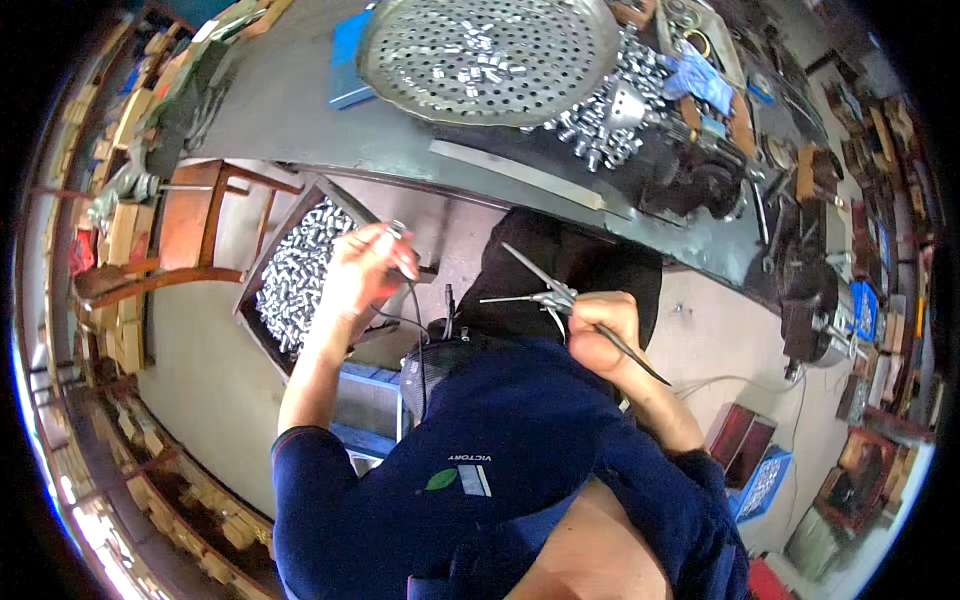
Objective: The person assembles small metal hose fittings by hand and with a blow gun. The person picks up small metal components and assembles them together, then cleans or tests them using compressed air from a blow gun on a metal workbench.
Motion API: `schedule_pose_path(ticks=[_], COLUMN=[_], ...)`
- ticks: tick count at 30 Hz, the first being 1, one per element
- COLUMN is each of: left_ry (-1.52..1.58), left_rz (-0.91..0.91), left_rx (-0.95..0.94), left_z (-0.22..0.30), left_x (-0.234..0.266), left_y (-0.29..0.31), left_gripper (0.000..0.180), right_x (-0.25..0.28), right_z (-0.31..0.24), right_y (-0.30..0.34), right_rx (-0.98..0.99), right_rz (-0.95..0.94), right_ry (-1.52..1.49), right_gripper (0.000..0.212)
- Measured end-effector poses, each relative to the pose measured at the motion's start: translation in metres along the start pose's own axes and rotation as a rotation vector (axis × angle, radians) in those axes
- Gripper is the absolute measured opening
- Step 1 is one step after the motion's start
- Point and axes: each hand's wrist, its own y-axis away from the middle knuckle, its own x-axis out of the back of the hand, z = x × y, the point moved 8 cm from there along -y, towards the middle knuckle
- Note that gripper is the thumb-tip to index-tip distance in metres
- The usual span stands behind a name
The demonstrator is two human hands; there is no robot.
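My left hand point(362, 272) is raised over the edge of a wooden box point(252, 318) of small silvery metal pieces point(303, 265). Its fingers pinch a small shiny metal piece point(396, 229) at their tips. In front of my lap, my right hand point(606, 332) is closed round a slim metal tool point(535, 268) with two thin prongs that spread apart toward the left. A dark handle point(632, 354) sticks out behind that hand. Whether the prongs belong to one tool or two I cannot tell. The two hands are well apart.
On the dark workbench point(290, 110) ahead stands a round perforated metal tray point(420, 95) with small metal pieces. More pieces are heaped point(600, 125) beside it, near a vise point(705, 175). A flat metal strip point(515, 173) lies along the front edge. A wooden stool point(190, 275) stands left.
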Motion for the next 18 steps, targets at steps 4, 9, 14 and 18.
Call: schedule_pose_path(ticks=[4,9,14,18], left_ry=[0.1,-0.016,-0.523,-0.877], left_rz=[-0.301,-0.362,-0.407,-0.505], left_rx=[0.112,0.167,0.163,-0.171], left_z=[-0.023,-0.033,-0.022,0.002], left_x=[-0.082,-0.114,-0.133,-0.153], left_y=[-0.002,-0.007,-0.008,-0.01], left_gripper=[0.023,0.02,0.015,0.013], right_x=[-0.007,-0.002,-0.006,-0.012], right_z=[-0.006,-0.006,0.003,0.004], right_y=[-0.012,-0.011,-0.009,-0.007], right_rx=[0.039,0.049,0.026,0.135], right_rz=[-0.071,-0.082,-0.087,-0.09], right_ry=[-0.012,0.045,0.083,0.25], right_gripper=[0.053,0.043,0.038,0.03])
